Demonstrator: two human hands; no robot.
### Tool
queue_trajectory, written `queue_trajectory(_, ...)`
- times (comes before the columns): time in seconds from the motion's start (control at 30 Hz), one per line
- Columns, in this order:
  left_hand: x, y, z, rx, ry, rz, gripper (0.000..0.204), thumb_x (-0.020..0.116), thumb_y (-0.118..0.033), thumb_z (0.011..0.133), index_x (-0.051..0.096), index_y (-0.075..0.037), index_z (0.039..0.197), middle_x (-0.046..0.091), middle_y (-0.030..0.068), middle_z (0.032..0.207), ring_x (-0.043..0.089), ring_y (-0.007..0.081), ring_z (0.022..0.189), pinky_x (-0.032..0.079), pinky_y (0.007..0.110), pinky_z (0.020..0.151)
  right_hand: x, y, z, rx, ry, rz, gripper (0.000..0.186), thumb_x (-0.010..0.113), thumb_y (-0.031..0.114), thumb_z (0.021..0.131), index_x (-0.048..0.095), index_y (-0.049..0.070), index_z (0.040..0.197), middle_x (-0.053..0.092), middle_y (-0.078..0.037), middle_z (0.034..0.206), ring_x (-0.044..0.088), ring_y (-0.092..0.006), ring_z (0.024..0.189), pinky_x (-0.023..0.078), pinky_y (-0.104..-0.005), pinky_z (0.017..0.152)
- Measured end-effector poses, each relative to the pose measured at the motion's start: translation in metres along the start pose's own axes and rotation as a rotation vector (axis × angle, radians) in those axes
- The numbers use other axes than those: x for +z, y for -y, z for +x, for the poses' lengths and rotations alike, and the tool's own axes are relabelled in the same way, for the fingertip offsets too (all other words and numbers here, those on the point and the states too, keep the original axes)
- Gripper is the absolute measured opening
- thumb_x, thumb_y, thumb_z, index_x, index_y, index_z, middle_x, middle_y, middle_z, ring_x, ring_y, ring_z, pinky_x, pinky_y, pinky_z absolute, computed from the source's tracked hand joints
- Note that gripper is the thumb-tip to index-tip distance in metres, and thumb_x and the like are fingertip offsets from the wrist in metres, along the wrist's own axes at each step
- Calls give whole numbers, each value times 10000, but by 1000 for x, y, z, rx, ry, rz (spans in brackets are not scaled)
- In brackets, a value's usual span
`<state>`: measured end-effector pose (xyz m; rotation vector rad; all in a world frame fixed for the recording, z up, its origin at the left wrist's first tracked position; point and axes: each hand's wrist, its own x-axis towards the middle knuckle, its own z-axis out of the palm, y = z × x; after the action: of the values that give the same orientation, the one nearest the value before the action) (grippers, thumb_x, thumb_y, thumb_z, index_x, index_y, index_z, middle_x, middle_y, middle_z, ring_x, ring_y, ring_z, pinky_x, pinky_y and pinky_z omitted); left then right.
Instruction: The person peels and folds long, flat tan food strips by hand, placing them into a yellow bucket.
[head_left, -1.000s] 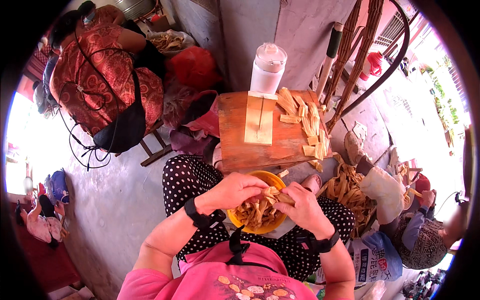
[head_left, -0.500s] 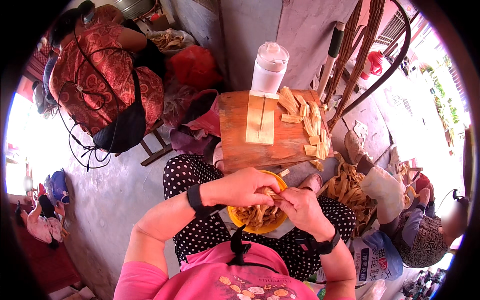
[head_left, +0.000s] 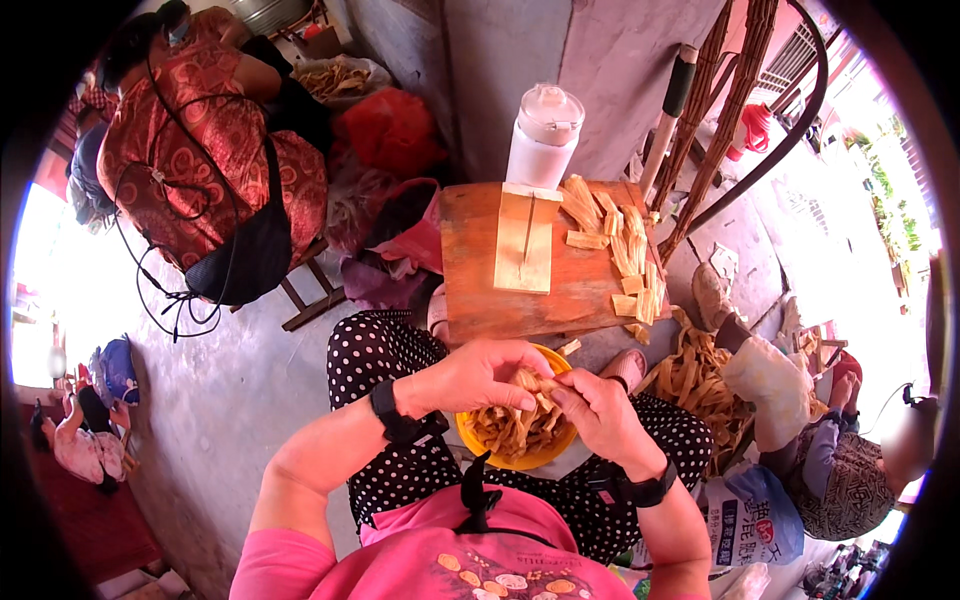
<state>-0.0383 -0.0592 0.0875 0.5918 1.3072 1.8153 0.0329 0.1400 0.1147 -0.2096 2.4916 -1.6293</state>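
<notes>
My left hand [head_left: 482,378] and my right hand [head_left: 603,412] meet over a yellow bowl [head_left: 548,456]. Between their fingertips is a folded tan dried strip [head_left: 530,381]; the right thumb and fingers pinch its right side, and the left thumb and fingers curve round its left. Similar curled strips [head_left: 510,432] fill the bowl, which sits between my knees. Beyond it stands a reddish wooden board [head_left: 470,250]. On the board lie a pale flat wooden piece with a dark line down its middle [head_left: 524,245] and, to its right, several folded strips [head_left: 628,240].
A white lidded tumbler [head_left: 543,140] stands at the board's far edge. Right of the board lean a tool handle [head_left: 668,120] and brown stalks; loose strips [head_left: 690,370] are heaped below. Other people sit left and right. A printed bag [head_left: 755,520] lies by my right arm.
My left thumb has moved down and away from the fingers, so more of the folded strip shows between my hands. My right hand has shifted only slightly.
</notes>
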Motion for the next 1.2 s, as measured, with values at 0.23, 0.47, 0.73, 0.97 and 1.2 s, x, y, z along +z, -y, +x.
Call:
queue_trajectory(0.23,-4,-13,-4,-175,-54,20,122,643,-7,820,640,-38,938,610,-41,741,552,21,618,449,166,566,-5,-11,-1,123,149,164,163,574,136,892,587,-15,832,578,-60,636,509,-107,575,437,-263,551)
queue_trajectory(0.47,-19,-17,-4,-151,-119,55,93,658,-16,807,655,-41,897,592,-43,712,519,11,589,411,161,528,-7,-15,17,121,170,172,158,568,126,892,602,-22,847,591,-66,657,523,-110,600,439,-262,565)
queue_trajectory(0.73,-73,-50,46,-19,-376,133,67,621,-67,833,616,-45,897,570,-39,698,502,26,571,395,164,521,-39,-14,111,94,44,30,157,560,130,894,539,3,984,575,-46,745,515,-104,659,426,-249,599)
queue_trajectory(0.97,-110,-37,82,-10,-426,116,93,614,-97,837,616,-49,917,580,-20,741,504,34,586,401,173,537,-44,-48,158,98,-17,222,106,564,74,879,535,10,958,554,-7,751,506,-78,660,424,-221,603)
queue_trajectory(1.2,-124,-32,93,-19,-450,86,99,612,-100,837,609,-55,925,590,-12,784,498,32,594,389,169,524,-43,-64,177,125,-24,298,100,572,76,874,533,3,931,551,-5,748,514,-69,662,417,-208,596)
